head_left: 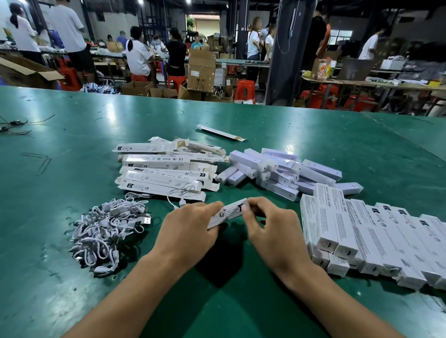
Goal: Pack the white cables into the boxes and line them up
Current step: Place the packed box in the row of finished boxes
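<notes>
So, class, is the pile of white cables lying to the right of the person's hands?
No, the white cables lie left of the left hand; the lined-up boxes sit on the right.

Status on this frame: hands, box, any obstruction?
Left hand and right hand grip one white box. Cable pile at left; packed boxes lined up at right. Nothing blocking.

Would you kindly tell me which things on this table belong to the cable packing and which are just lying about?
In the job: the box held by left hand and right hand; white cables; stack of open boxes; lined-up closed boxes.
Lying about: dark wires at the far left; lone flat box farther back; possibly the heap of plain white boxes.
</notes>
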{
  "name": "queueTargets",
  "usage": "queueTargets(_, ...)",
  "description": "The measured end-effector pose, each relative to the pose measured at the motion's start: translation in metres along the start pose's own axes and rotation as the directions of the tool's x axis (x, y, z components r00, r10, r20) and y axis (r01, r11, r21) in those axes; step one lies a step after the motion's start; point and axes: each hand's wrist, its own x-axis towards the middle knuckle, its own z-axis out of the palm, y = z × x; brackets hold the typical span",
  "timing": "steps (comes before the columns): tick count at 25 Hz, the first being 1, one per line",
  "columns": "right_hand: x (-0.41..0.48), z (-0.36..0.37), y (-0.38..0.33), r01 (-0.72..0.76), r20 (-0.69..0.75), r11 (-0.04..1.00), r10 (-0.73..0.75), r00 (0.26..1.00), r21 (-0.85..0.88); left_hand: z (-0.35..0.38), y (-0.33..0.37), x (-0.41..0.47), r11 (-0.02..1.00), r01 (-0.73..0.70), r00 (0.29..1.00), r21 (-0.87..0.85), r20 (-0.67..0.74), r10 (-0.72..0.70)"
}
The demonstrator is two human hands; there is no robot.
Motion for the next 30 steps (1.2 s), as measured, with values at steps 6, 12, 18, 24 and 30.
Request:
queueTargets(6, -0.002, 0.006, -0.013, -0.21, 0.08, 0.951, 0.197, 0.977, 0.227, -0.002, 0.015, 0.002, 0.902, 0.082, 0.995, -0.425, 0.078, -0.054)
queueTargets(12, 0.008, -0.002, -0.004, -0.321, 0.118, 0.924, 0.302, 0.946, 0.209, -0.004, 0.029, -0.001, 0.637, 0.267, 0.924, -0.723, 0.38, 0.043)
queueTargets(18, 0.012, -0.017, 0.004, -0.254, -0.067, 0.96, 0.248, 0.967, -0.116, 0.008, 0.023, 0.0, 0.751, 0.249, 0.952, -0.611, 0.295, -0.075)
queueTargets(24, -0.001, -0.004, -0.016, 0.096, 0.324, 0.985, -0.045, 0.945, -0.141, 0.014, 0.003, 0.002, 0.926, 0.074, 0.993, -0.371, 0.108, -0.036)
queueTargets(30, 0.023, -0.035, 0.008, 0.124, 0.365, 0.916, 0.025, 0.931, -0.381, 0.016, 0.006, 0.0, 0.934, 0.081, 0.988, -0.348, 0.152, -0.029)
